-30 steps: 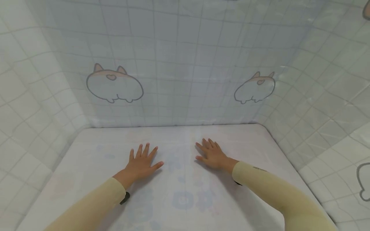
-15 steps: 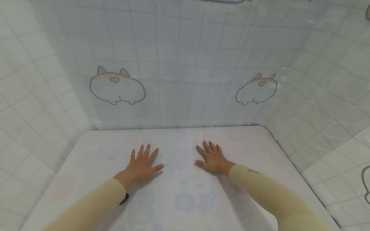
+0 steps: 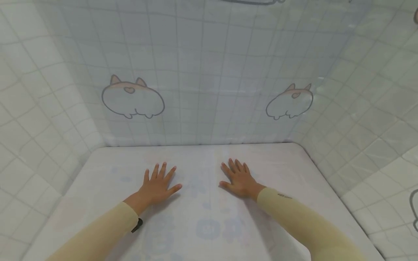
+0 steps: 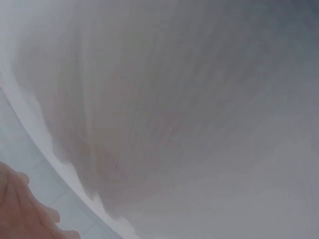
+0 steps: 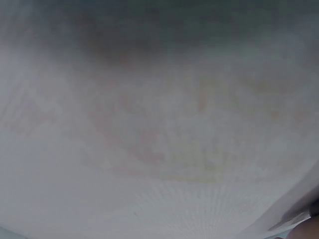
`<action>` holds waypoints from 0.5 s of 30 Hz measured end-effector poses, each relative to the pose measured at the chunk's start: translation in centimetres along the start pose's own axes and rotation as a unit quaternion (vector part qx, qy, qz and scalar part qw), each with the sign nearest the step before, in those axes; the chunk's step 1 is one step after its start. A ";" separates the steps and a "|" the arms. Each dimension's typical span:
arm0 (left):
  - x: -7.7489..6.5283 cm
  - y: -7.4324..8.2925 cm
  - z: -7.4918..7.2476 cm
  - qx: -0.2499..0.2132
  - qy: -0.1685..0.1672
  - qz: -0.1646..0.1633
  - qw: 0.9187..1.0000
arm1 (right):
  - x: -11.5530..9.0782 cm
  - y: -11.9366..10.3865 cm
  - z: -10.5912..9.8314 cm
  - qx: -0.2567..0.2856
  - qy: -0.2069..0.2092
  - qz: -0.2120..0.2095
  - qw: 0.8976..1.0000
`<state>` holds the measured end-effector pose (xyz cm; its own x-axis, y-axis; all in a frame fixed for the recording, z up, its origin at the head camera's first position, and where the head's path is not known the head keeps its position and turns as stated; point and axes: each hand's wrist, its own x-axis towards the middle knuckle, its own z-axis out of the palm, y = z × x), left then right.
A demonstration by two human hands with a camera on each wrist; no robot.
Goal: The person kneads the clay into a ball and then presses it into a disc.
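My left hand [image 3: 156,188] is palm down over the white table [image 3: 202,181], left of the middle, fingers straight and spread, thumb pointing right. Facing it from the right, my right hand [image 3: 241,181] lies the same way, its thumb pointing left. Neither hand holds anything. In the left wrist view part of the left hand [image 4: 25,209] fills the lower left corner, with its shadow on the pale surface. Only a sliver of the right hand [image 5: 305,230] enters the right wrist view at the lower right. Both forearms wear pale yellow sleeves [image 3: 94,232].
White sheeting with a grey grid stands behind the table as a back wall [image 3: 209,90] and at both sides. Cartoon animal prints [image 3: 133,99] mark the back wall. A small black strap piece [image 3: 137,225] shows under the left wrist. Faint pastel prints cover the tabletop.
Over the last half second my left hand has shifted slightly to the left. The right hand has hardly moved. Earlier, the whole view tilted a little, lowering the back wall in the frame.
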<state>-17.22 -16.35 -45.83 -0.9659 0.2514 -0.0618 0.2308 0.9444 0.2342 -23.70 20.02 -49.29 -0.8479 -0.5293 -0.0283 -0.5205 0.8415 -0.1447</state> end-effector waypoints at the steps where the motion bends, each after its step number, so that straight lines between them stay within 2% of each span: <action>1: -0.2 0.1 -0.2 0.001 0.000 -0.001 1.000 | 0.0 0.0 -0.1 0.001 -0.002 -0.002 1.000; 6: -0.8 0.9 -1.6 -0.005 0.002 -0.004 1.000 | 0.3 0.6 -1.4 0.011 -0.033 -0.009 0.999; 9: -1.1 1.1 -2.0 -0.003 0.009 0.001 1.000 | 0.6 1.4 -2.5 0.033 -0.051 0.005 0.998; 12: -1.3 1.0 -2.2 0.010 0.019 0.019 1.000 | 0.6 2.3 -4.5 0.057 -0.063 0.028 0.996; 15: -1.6 0.6 -2.6 0.029 0.037 0.044 0.998 | 0.0 2.7 -7.5 0.062 -0.086 0.040 0.994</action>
